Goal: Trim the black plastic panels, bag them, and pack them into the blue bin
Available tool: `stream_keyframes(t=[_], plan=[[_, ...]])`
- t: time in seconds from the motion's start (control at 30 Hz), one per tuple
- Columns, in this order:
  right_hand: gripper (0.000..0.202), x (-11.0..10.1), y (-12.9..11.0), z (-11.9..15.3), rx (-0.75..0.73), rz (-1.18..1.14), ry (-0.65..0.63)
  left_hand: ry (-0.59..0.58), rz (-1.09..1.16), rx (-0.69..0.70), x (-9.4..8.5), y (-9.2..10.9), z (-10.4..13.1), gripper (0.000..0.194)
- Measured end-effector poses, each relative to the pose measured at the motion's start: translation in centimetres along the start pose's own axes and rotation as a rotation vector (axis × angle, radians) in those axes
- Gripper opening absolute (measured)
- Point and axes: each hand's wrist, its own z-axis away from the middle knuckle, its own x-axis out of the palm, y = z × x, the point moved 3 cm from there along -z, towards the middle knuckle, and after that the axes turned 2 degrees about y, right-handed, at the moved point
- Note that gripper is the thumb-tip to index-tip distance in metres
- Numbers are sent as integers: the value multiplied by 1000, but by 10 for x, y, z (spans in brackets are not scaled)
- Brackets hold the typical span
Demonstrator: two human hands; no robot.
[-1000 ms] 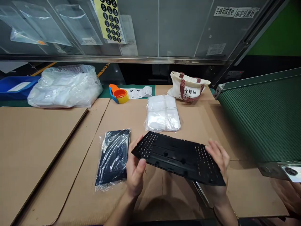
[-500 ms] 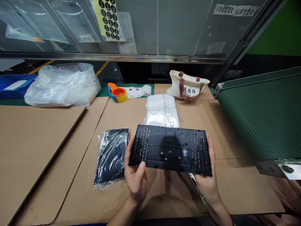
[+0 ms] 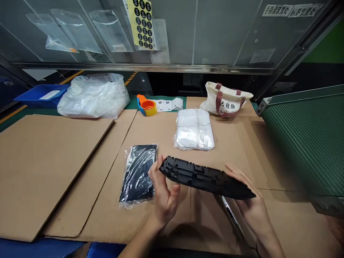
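Above the cardboard, a black slotted plastic panel (image 3: 206,178) is tipped nearly edge-on, its right end lower than its left. Its left end rests against the fingers of my left hand (image 3: 166,197), whose thumb stands a little off the panel. At the other end my right hand (image 3: 251,202) grips it, fingers along the far edge and the thumb hidden beneath. A shiny long metal object (image 3: 232,215) lies partly below the panel; its kind I cannot make out. Left of my left hand lies a dark flat panel in a clear plastic bag (image 3: 139,173).
A stack of clear bags (image 3: 195,129) lies ahead, with a canvas bag (image 3: 226,100) and tape rolls (image 3: 147,106) behind. Cardboard sheets (image 3: 61,157) cover the left; a bulky plastic sack (image 3: 94,96) and blue bin (image 3: 40,96) stand beyond. A green conveyor belt (image 3: 311,139) borders the right.
The panel has tipped from showing its broad slotted face to nearly edge-on, its right end lower. My left thumb has come off its face. The view has swung left.
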Motion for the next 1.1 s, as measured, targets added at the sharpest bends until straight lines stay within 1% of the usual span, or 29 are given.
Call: stream_keyframes(t=[0.07,0.13,0.23,0.27,0.33,0.4,0.43,0.5,0.53,0.6,0.63,0.67,0.73,0.8,0.87,0.93,1.0,1.1], plan=[[25,-3,6,2,138,-140,-92,-82,-124,5,-4,-2,-9,60],[26,-4,10,4,333,-301,-102,-216,-140,-38,-5,-4,-19,53],[39,-2,15,6,606,-589,-8,-452,-11,-112,-4,-5,-32,47],[42,-2,17,6,680,-672,50,-511,25,-116,-4,-4,-36,45],[44,-2,21,7,770,-781,193,-570,18,-94,-5,0,-48,43],[44,-3,23,7,769,-833,331,-595,-81,-29,-2,4,-66,41],[44,-4,23,7,750,-846,382,-612,-145,18,2,6,-77,40],[44,-5,22,9,714,-858,442,-678,-267,127,20,8,-99,38],[44,-5,22,10,703,-863,459,-729,-333,185,32,8,-109,38],[46,-6,20,12,694,-884,482,-854,-489,298,63,4,-125,39],[46,-7,20,13,688,-894,500,-922,-589,346,80,0,-131,42],[46,-9,19,14,677,-901,527,-964,-648,370,95,-5,-135,45],[48,-15,20,18,656,-896,612,-1016,-732,403,121,-14,-140,47],[51,-22,22,22,650,-878,702,-1026,-764,440,138,-21,-140,41],[54,-28,26,27,665,-871,752,-1024,-777,489,148,-25,-138,34],[57,-32,29,32,681,-869,775,-1028,-768,536,151,-28,-137,25],[58,-35,32,35,695,-852,787,-1031,-752,573,149,-30,-139,19],[59,-35,35,36,684,-792,775,-997,-731,601,139,-36,-146,20]])
